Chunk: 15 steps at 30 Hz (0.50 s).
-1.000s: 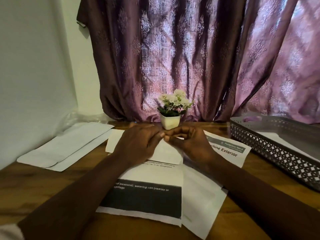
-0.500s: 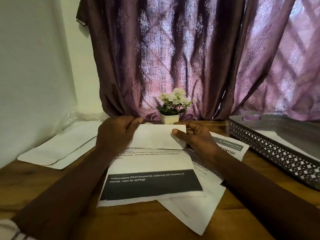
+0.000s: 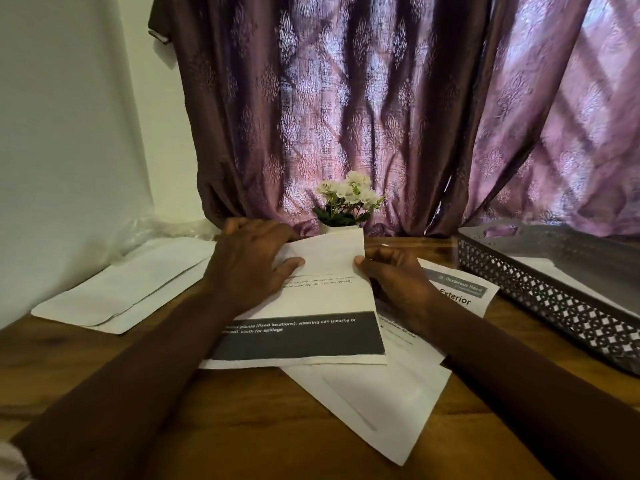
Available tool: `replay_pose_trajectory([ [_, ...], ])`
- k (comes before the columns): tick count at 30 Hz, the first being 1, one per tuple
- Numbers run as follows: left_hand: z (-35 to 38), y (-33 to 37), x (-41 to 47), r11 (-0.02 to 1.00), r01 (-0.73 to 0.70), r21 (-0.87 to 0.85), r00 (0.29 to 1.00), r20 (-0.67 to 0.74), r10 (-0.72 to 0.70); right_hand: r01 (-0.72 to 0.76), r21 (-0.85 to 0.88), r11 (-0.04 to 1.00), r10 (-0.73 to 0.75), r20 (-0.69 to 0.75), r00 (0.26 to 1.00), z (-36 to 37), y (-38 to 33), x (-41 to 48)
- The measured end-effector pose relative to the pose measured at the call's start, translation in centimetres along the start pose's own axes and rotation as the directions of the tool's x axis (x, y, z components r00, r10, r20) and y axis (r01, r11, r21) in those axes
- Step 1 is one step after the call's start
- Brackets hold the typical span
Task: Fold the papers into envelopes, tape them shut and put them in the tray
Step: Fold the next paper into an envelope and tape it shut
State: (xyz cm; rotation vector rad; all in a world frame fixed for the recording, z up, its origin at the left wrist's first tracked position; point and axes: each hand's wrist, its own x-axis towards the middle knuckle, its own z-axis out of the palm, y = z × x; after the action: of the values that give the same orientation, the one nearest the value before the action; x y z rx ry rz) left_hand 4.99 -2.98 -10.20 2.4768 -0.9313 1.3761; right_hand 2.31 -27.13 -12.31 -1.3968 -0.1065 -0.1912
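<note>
The folded paper (image 3: 311, 299) reads "watering can" and "cloth for spillage"; the right sheet (image 3: 458, 300), "Exterior"

Dim room; daylight glows through the purple curtain (image 3: 381, 116), backlighting the desk (image 3: 242, 427). Forearms fall in shadow, fine print blurs, wide-angle edges bend.
</note>
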Motion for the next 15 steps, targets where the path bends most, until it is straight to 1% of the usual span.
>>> replay_pose_trajectory([
  [3,0.0,1.3,0.3,0.995,-0.091,0.029,0.995,0.03,0.091,-0.133,0.157,0.979,0.13,0.025,0.991,0.0,-0.5,0.1],
  [5,0.1,1.8,0.3,0.99,-0.136,0.042,0.989,0.069,0.133,-0.181,0.189,0.965,0.177,0.038,0.983,-0.3,-0.8,0.3],
  [6,0.2,2.0,0.2,0.986,-0.165,0.039,0.983,0.089,0.161,-0.177,0.18,0.968,0.173,0.04,0.984,-0.4,-0.7,0.3],
  [8,0.4,2.3,0.0,0.979,-0.204,0.0,0.972,0.118,0.203,-0.109,0.151,0.983,0.106,0.025,0.994,-0.5,-0.5,0.1],
  [9,0.5,2.5,0.0,0.981,-0.19,-0.034,0.972,0.135,0.192,-0.069,0.123,0.99,0.068,0.012,0.998,-0.4,-0.4,0.1],
  [11,0.6,2.8,-0.1,0.99,-0.097,-0.101,0.975,0.19,0.115,-0.015,0.083,0.996,0.015,-0.003,1.0,-0.3,-0.2,0.0],
  [15,0.3,2.8,-0.2,0.975,0.079,-0.209,0.965,0.26,-0.022,0.017,0.16,0.987,-0.028,0.069,0.997,-0.1,-0.1,0.1],
])
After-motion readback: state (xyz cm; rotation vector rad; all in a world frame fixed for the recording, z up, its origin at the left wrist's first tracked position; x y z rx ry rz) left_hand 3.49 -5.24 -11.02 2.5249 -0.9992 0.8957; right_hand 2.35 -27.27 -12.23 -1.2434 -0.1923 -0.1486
